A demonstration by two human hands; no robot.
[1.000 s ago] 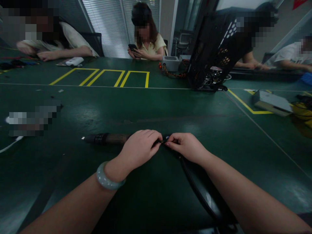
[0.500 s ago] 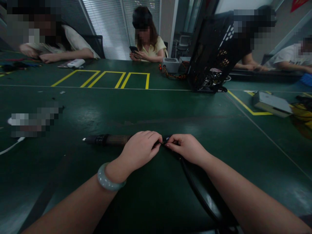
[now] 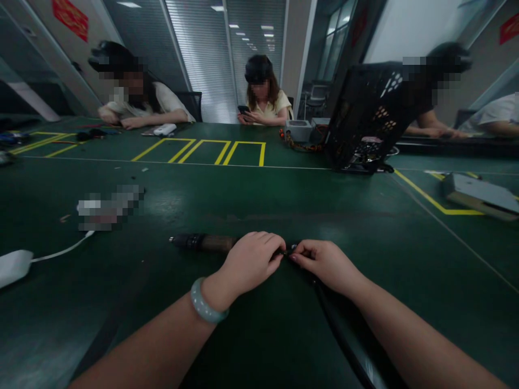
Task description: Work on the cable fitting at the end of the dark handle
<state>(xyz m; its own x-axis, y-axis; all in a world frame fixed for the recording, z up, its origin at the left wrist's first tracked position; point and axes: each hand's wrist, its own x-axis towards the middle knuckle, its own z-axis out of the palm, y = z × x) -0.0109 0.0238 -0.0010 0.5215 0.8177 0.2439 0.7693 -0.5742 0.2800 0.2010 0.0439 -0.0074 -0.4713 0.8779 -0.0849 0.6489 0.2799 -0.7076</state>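
On the green table lies a dark cylindrical tool (image 3: 217, 243), with a brownish grip and a small silver tip at its left end. My left hand (image 3: 255, 265) is over its right part, fingers closed in a pinch on something small and dark that I cannot make out. Close to its fingertips, my right hand (image 3: 324, 259) pinches thumb and forefinger at the end of a black cable (image 3: 336, 329). From there the cable curves down towards the front of the table. Both hands hide where tool and cable meet.
Beyond my hands, a black computer case (image 3: 360, 124) stands tilted near a power supply (image 3: 299, 129). A flat grey box (image 3: 480, 194) sits at right. A white cable (image 3: 60, 254) and a white plug block (image 3: 14, 267) are at left. Several people sit around the table, one holding a phone (image 3: 244, 110).
The view has tilted up and turned left, so everything appears lower and further right. Both hands keep their pinch at the same spot, beside the tool.
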